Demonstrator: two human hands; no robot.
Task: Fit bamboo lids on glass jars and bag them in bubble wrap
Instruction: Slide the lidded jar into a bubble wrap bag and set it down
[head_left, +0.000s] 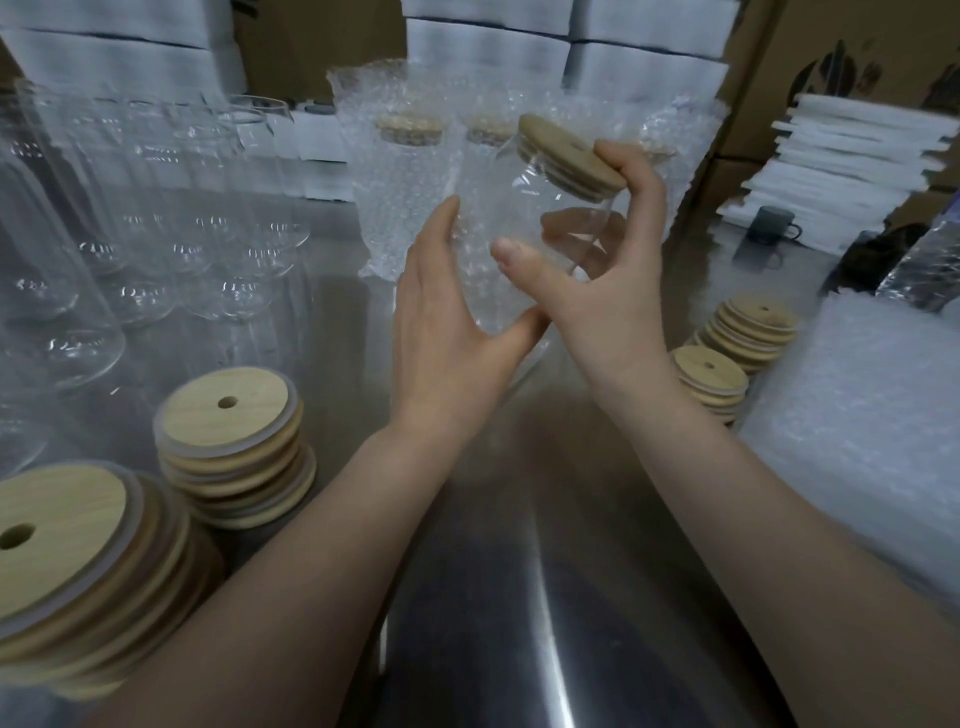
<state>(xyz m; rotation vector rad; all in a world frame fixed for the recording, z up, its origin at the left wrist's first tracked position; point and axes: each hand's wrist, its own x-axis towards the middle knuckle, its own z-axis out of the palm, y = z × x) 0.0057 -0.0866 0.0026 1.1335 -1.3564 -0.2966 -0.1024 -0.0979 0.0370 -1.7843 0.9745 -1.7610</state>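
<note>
**Brushed steel surface and its load**

Shiny grey metal surface (519, 597), streaked with reflections, bare along the near middle. At the left, rows of clear empty glass jars (156, 218) standing upright, close together. In front of those, two stacks of round pale bamboo lids with a centre hole (231, 447), one at the near left edge, one just beyond. At the far middle, lidded jars sheathed in clear bubble-wrap bags (400, 208), upright, side by side. At the right, two more lid stacks (727, 358) touching a white pile of bubble wrap (857, 415). Further back, a small grey mug (771, 224).
</note>
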